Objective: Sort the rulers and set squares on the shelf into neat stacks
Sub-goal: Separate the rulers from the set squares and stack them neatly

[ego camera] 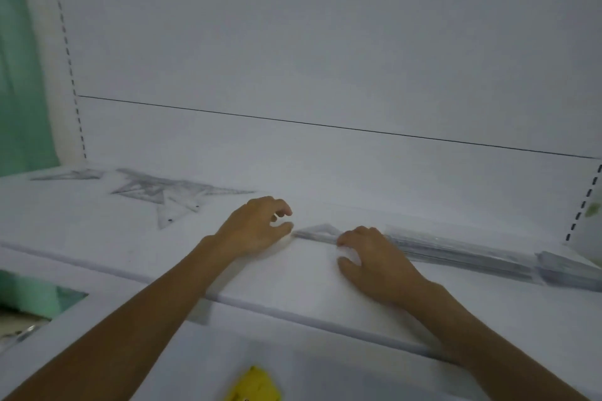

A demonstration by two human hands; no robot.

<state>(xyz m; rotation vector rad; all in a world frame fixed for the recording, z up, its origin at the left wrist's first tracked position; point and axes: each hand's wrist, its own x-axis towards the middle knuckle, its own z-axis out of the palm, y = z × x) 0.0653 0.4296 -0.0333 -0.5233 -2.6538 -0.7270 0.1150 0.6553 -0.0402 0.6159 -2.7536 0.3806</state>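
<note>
A white shelf (97,238) holds clear plastic set squares and rulers. A small clear set square (317,232) lies between my hands. My left hand (257,226) pinches its left tip with thumb and fingers. My right hand (371,262) rests on its right end, fingers pressed down. A long stack of clear rulers (462,252) stretches from my right hand to the right edge. Several loose set squares (163,194) lie scattered at the back left, with one more set square (70,175) further left.
The shelf's white back panel (325,58) rises behind, with slotted uprights at left and right. A yellow object (255,384) lies on the lower shelf near the bottom edge. A green wall (19,75) shows at the left.
</note>
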